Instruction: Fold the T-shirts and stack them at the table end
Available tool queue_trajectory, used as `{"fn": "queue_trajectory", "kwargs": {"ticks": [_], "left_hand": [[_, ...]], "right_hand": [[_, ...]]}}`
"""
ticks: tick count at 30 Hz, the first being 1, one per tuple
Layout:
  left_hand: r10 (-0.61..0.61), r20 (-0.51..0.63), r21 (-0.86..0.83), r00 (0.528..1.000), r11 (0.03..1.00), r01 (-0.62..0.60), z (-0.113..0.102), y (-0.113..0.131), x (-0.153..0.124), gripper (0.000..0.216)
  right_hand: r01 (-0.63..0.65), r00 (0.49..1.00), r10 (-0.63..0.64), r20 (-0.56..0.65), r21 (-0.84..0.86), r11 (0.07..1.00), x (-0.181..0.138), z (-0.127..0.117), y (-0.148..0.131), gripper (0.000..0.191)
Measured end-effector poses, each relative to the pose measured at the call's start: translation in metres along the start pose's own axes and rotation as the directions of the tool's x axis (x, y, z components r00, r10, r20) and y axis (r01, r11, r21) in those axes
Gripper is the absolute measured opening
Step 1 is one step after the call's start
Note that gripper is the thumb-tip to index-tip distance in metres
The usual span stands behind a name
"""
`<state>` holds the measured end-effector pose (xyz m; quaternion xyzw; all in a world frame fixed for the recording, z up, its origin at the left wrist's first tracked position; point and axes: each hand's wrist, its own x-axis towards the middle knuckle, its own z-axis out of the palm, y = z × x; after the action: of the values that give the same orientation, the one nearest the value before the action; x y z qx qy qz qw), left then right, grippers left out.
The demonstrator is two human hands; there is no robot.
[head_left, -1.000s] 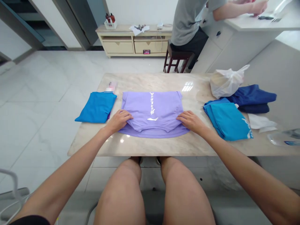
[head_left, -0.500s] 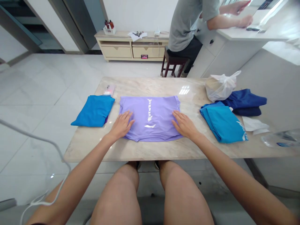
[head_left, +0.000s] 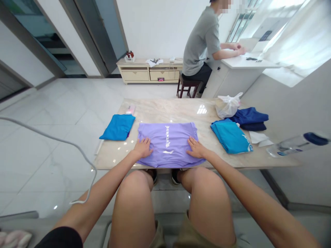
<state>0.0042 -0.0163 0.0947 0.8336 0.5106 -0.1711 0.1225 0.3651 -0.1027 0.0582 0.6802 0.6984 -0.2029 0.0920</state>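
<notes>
A lavender T-shirt [head_left: 169, 139] with a white printed line of characters and a logo lies folded into a wide rectangle on the marble table [head_left: 165, 112], close to its front edge. My left hand [head_left: 143, 147] rests flat on the shirt's left side, fingers spread. On its right side lies my right hand [head_left: 196, 148], also flat with fingers apart. A folded blue garment [head_left: 118, 126] is at the table's left edge. To the right sits another folded blue garment [head_left: 231, 135] with white print, beside dark blue clothing [head_left: 250, 117].
A white plastic bag [head_left: 227, 106], a paper tissue [head_left: 258, 137] and a clear water bottle [head_left: 294, 144] are on the table's right. At its far left lies a small pink packet [head_left: 130, 110]. A white cable [head_left: 64, 141] hangs at left. Another person [head_left: 203, 41] sits on a stool beyond.
The lavender shirt now lies nearer the table's front edge, with both hands still flat on it. My view has tilted up, and the other person's hands have drawn together on the counter.
</notes>
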Motion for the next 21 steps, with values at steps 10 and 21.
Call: {"fn": "queue_trajectory", "kwargs": {"ticks": [10,21], "left_hand": [[-0.064,0.039,0.042,0.997,0.997,0.063,-0.092,0.025,-0.043,0.056],[0.118,-0.078,0.117,0.99,0.987,-0.108,-0.065,0.054,-0.029,0.047]], "right_hand": [[-0.24,0.937,0.261,-0.232,0.117,0.964,-0.017,-0.098,0.009,0.048],[-0.449,0.834,0.514,-0.201,0.295,0.843,0.029,-0.045,0.024,0.042]]}}
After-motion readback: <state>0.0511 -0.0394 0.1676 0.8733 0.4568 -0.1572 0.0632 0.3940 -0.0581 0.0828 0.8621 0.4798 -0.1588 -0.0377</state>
